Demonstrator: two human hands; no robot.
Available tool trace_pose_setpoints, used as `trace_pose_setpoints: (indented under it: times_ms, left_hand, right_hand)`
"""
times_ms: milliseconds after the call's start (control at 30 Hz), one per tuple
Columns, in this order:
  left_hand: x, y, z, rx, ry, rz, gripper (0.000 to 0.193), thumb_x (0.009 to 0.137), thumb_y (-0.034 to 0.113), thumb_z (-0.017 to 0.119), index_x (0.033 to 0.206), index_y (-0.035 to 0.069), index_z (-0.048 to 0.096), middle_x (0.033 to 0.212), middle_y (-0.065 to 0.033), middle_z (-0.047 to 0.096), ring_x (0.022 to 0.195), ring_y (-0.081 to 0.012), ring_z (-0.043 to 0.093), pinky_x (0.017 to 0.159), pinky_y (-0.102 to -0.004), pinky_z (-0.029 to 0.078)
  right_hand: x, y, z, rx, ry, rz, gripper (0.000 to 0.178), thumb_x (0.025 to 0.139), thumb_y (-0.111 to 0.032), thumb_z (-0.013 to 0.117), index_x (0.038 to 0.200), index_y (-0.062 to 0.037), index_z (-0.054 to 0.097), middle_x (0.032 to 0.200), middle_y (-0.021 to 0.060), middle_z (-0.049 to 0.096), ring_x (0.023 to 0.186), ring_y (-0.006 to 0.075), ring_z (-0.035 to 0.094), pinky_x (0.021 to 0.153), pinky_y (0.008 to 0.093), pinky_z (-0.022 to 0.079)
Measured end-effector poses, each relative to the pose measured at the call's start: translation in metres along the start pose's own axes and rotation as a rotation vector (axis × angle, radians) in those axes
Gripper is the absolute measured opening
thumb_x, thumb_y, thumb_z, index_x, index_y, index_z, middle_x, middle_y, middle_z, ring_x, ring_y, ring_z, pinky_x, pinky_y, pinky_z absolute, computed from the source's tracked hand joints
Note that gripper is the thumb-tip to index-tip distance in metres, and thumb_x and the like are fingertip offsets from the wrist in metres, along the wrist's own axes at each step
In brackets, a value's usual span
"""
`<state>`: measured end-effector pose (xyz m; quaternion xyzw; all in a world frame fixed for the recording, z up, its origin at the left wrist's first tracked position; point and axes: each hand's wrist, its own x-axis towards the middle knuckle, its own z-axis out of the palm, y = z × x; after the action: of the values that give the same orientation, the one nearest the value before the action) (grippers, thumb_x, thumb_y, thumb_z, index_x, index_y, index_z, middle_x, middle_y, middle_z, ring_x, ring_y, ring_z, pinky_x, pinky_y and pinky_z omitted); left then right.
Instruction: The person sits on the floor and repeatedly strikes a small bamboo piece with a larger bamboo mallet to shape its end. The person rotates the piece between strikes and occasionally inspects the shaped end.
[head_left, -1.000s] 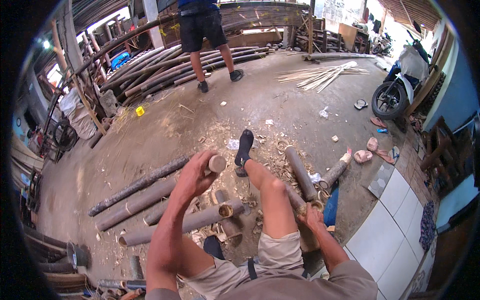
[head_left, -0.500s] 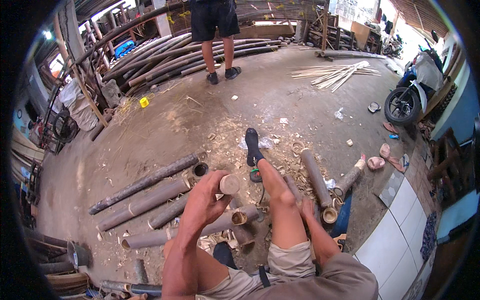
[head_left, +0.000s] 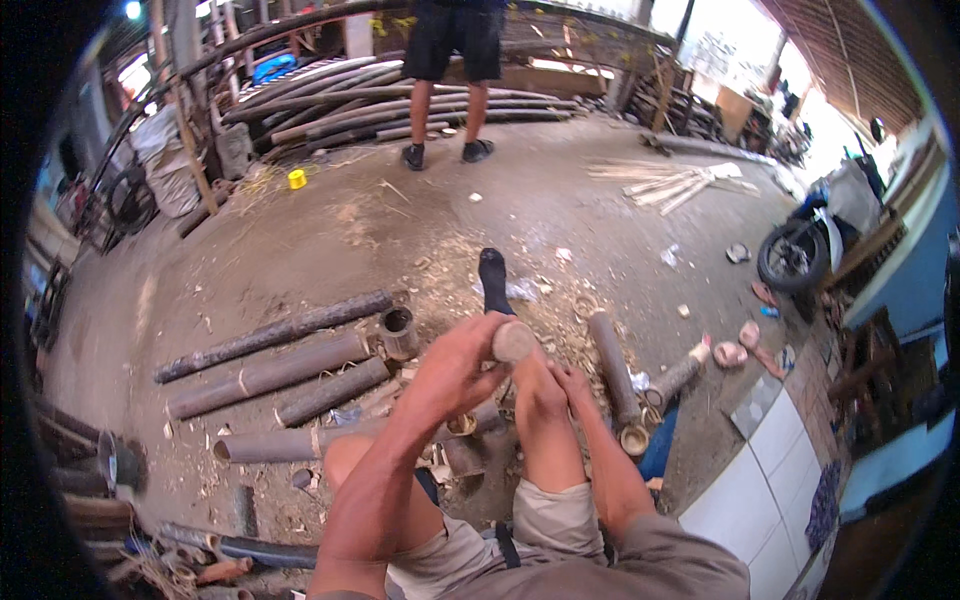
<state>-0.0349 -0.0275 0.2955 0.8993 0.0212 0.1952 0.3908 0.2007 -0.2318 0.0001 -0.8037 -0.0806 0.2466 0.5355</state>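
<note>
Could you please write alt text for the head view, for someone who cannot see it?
A person's left hand grips a round-ended wooden piece while the right hand is beside the right knee. Bamboo tubes and wood shavings lie on the floor; another person stands near stacked poles.

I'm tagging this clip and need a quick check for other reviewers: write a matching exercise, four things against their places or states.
Things:
1. Round-ended wooden piece
2. Right grip
3. Motorbike's front wheel
4. Pale strips

Places or states:
A. Upright, toward the picture's right edge
B. In a loose pile on the floor
C. Held in the left grip
D. Beside the right knee

Pairs: 1-C; 2-D; 3-A; 4-B
</note>
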Motion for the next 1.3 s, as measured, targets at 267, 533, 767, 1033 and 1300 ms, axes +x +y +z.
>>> trace_pose_setpoints:
  times_ms: [267,533,767,1033,1300]
  left_hand:
    - [0.002,-0.015,0.019,0.006,-0.005,0.12,0.04,0.085,0.013,0.076,0.12,0.006,0.057,0.111,-0.0178,0.065,0.107,-0.0427,0.063,0.087,-0.0504,0.053]
    - [-0.005,-0.014,0.011,-0.064,0.028,0.097,0.041,0.085,0.012,0.075,0.121,0.006,0.055,0.111,-0.0185,0.063,0.106,-0.0439,0.064,0.085,-0.0509,0.053]
    - [-0.012,-0.02,0.004,-0.074,-0.033,-0.005,0.043,0.084,0.011,0.077,0.124,0.005,0.06,0.11,-0.0181,0.065,0.107,-0.0405,0.064,0.09,-0.0464,0.052]
    - [-0.007,-0.029,0.007,-0.06,-0.073,-0.046,0.043,0.086,0.012,0.076,0.126,0.006,0.061,0.115,-0.0187,0.067,0.111,-0.0409,0.065,0.091,-0.0475,0.053]
    - [-0.002,-0.024,0.011,-0.046,-0.07,-0.032,0.043,0.087,0.015,0.077,0.125,0.006,0.062,0.116,-0.021,0.069,0.111,-0.0431,0.066,0.092,-0.0473,0.054]
  right_hand:
    - [0.023,0.014,0.032,-1.01,0.0,-0.272,0.065,0.099,-0.058,0.061,0.11,0.0046,0.075,0.099,0.0237,0.075,0.09,0.0371,0.073,0.085,0.0509,0.055]
    - [0.049,0.014,0.065,-1.06,-0.057,-0.244,0.065,0.099,-0.058,0.061,0.111,0.0046,0.075,0.099,0.0237,0.075,0.091,0.037,0.073,0.085,0.0508,0.055]
    - [0.05,0.021,0.065,-1.055,-0.052,-0.236,0.065,0.099,-0.058,0.061,0.112,0.0046,0.075,0.1,0.0236,0.075,0.091,0.0369,0.073,0.085,0.0507,0.055]
    - [0.061,0.015,0.069,-1.029,-0.045,-0.23,0.065,0.099,-0.058,0.061,0.112,0.0046,0.074,0.101,0.0236,0.075,0.091,0.0368,0.073,0.086,0.0505,0.055]
    - [0.064,0.01,0.065,-0.997,-0.028,-0.228,0.065,0.099,-0.058,0.061,0.113,0.0045,0.074,0.101,0.0235,0.075,0.092,0.0367,0.073,0.086,0.0504,0.055]
